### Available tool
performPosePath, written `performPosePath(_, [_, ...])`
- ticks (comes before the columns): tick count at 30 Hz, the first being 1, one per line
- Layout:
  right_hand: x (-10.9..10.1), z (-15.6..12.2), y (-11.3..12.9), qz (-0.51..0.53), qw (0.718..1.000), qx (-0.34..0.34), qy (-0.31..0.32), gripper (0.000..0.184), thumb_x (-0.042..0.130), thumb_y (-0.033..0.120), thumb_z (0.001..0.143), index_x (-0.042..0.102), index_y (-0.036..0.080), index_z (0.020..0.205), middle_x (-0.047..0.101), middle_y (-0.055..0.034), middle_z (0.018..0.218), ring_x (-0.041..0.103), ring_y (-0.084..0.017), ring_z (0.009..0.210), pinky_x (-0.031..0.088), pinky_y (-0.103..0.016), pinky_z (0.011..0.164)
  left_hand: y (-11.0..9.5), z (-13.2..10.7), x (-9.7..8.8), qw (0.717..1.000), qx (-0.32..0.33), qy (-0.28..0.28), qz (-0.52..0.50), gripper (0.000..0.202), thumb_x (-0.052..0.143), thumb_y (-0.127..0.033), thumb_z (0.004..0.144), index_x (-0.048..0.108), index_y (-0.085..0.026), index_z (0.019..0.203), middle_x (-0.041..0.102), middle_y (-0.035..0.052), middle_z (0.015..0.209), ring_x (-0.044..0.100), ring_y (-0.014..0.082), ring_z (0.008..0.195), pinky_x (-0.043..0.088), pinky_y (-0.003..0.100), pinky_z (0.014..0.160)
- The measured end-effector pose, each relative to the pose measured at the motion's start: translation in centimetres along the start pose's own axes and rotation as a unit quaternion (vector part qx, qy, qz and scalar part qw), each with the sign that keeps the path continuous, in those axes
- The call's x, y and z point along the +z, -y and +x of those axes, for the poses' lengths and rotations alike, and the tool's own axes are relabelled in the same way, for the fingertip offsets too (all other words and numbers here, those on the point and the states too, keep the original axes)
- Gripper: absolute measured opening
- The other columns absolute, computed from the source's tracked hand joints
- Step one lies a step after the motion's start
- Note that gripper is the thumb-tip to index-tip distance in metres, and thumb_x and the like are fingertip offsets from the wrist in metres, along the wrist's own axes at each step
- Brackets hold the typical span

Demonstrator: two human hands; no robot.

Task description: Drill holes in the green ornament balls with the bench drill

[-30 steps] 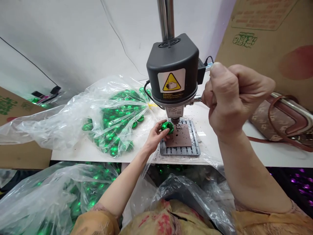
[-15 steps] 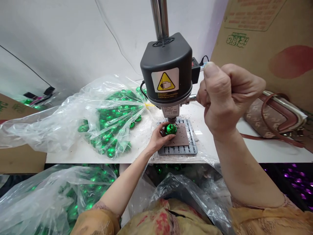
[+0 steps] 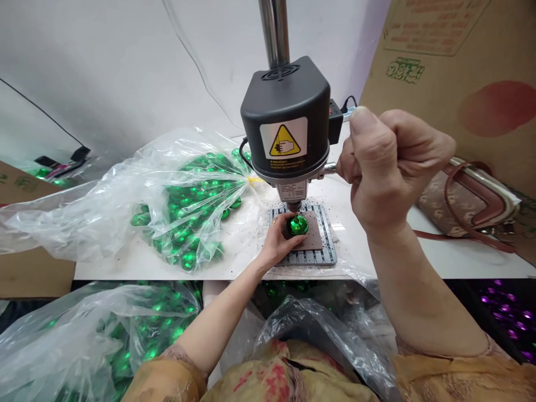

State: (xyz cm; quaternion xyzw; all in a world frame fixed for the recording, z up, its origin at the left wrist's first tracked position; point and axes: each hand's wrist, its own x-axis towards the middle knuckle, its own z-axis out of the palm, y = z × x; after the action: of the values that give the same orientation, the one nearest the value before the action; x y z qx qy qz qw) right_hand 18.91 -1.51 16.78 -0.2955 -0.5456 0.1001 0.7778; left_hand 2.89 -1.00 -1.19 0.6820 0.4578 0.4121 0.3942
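My left hand (image 3: 281, 239) is closed around a shiny green faceted ball (image 3: 298, 224), thumb in front and fingers behind. The ball sits under the chuck of a black bench drill press (image 3: 285, 111) with a yellow hand-warning label. Beneath it is a brown board (image 3: 313, 237) on the grey slotted base plate (image 3: 330, 245), with dark specks scattered about. My right hand (image 3: 387, 162) is raised beside the drill head, its fingers wrapped round the feed lever (image 3: 330, 168). Most of the lever is hidden by the fist.
A clear plastic bag (image 3: 125, 184) of green balls lies left of the drill. More bagged green balls (image 3: 154, 324) are below the table edge. At right stand a cardboard box (image 3: 435, 100) and a patterned handbag (image 3: 448, 204). Purple shiny balls (image 3: 506, 307) show at lower right.
My left hand and the green ball have shifted slightly to the right under the chuck. My right hand stays on the lever, almost unmoved.
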Motion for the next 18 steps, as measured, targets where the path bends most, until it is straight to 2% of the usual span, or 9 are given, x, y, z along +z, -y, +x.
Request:
performPosePath(6, [0.1,-1.0,-0.3,0.036,0.998,-0.035,-0.028,0.05,0.056,0.026,0.087,0.021,0.019,0.053,0.023,0.0036,0.047,0.029,-0.006,0.041,0.021,-0.03,0.045,0.3,-0.1,0.0,1.0,-0.003,-0.004,-0.022,0.057,0.085,-0.032,0.069,0.06,-0.021,0.119,0.062,0.0108,0.122,0.057,0.0299,0.117,0.043,0.047,0.105])
performPosePath(10, [-0.2,-2.1,-0.7,0.033,0.996,-0.073,-0.033,0.047,0.054,0.023,0.087,0.024,0.018,0.051,0.026,0.004,0.047,0.03,-0.005,0.041,0.02,-0.03,0.046,0.5,-0.2,0.1,0.999,0.006,-0.004,-0.039,0.056,0.084,-0.034,0.07,0.06,-0.022,0.119,0.061,0.0099,0.124,0.057,0.0291,0.118,0.042,0.047,0.107])
performPosePath(14, [-0.4,-2.7,-1.4,0.042,0.993,-0.099,-0.048,0.049,0.055,0.023,0.085,0.019,0.017,0.052,0.024,0.0047,0.046,0.029,-0.004,0.04,0.018,-0.03,0.045,0.5,-0.3,0.1,1.0,0.018,0.008,-0.021,0.055,0.082,-0.035,0.073,0.057,-0.023,0.121,0.059,0.0103,0.127,0.056,0.0293,0.121,0.041,0.047,0.108])
performPosePath(18, [-0.2,-2.9,-1.9,0.042,0.988,-0.135,-0.069,0.05,0.057,0.02,0.082,0.019,0.017,0.05,0.024,0.0055,0.044,0.028,-0.004,0.038,0.019,-0.028,0.041,0.6,-0.4,0.1,0.999,0.017,0.005,-0.027,0.055,0.082,-0.035,0.073,0.057,-0.023,0.12,0.059,0.0103,0.127,0.055,0.0297,0.121,0.04,0.048,0.109])
